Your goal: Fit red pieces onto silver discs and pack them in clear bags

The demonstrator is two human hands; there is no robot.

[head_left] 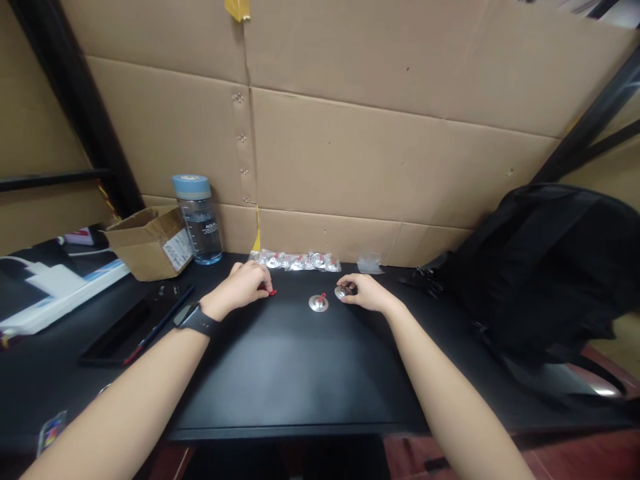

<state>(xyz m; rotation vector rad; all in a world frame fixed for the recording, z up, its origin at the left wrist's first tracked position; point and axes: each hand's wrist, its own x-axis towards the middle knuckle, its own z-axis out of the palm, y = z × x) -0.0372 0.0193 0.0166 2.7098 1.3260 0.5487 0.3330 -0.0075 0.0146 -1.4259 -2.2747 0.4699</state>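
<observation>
My left hand rests on the black table, fingers curled over a small red piece that pokes out at the fingertips. My right hand pinches a small round silver metal disc at the table's far side. Between the two hands lies another silver disc with a red part on top, touched by neither hand. A row of several small clear bags holding silver parts lies just behind the hands against the cardboard wall. A dark watch sits on my left wrist.
A clear water bottle with a blue cap and an open cardboard box stand at the back left. A black tray with pens lies left. A black backpack fills the right side. An empty clear bag lies near the wall.
</observation>
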